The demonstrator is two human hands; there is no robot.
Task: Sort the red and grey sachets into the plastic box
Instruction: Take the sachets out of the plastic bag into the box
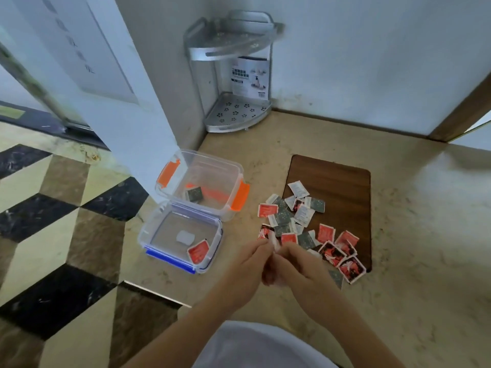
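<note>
A heap of red and grey sachets point(305, 224) lies on the floor and on a dark wooden board point(342, 179). A clear box with orange clasps point(228, 166) holds one grey sachet point(194, 194). In front of it a clear box with blue clasps point(148, 235) holds one red sachet point(198, 251). My left hand point(249, 261) and my right hand point(295, 264) meet at the near edge of the heap. Both pinch a small white sachet edge point(275, 244) between their fingertips.
A metal two-tier corner rack point(233, 112) stands in the wall corner behind the boxes. A white pillar point(138, 123) rises to the left of the orange-clasp box. Patterned black, brown and cream tiles point(53, 235) cover the floor on the left.
</note>
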